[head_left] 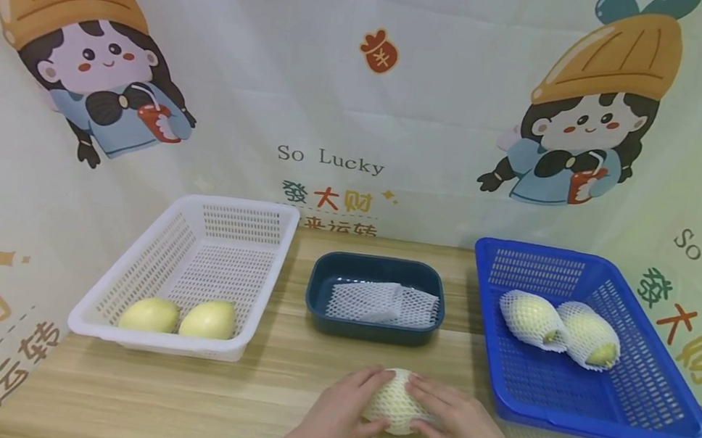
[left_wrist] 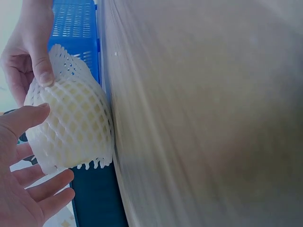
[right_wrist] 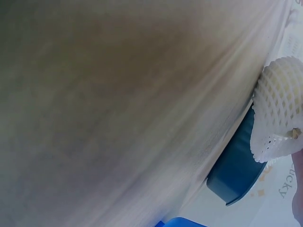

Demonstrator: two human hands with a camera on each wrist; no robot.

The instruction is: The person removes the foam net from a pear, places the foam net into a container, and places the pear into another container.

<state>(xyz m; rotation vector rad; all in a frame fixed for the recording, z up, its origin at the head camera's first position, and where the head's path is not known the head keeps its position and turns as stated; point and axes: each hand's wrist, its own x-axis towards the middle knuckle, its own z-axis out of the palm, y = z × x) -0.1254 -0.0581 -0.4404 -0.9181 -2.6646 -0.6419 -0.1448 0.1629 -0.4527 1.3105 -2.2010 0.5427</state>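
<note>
One netted fruit (head_left: 397,404), in front of the dark tray (head_left: 371,330): my right hand (head_left: 464,424) grips one end, my left hand (head_left: 338,409) spreads loosely at the other; best ease net (left_wrist: 71,118) evenly, no tearing.

Hidden and cut-off bits, three views

Head view: netted fruit (head_left: 396,403) has both sides covered by left hand (head_left: 340,411) and right hand (head_left: 463,426); forearms run off the bottom. White basket's front rim (head_left: 159,336) hides the undersides of two bare fruits (head_left: 207,319). Foam nets (head_left: 373,302) overlap, count unclear. Left wrist view: tabletop (left_wrist: 213,118) blurred, left hand clipped at left. Right wrist view: netted fruit cut by right edge, blue basket (right_wrist: 182,222) mostly out of frame.
</note>
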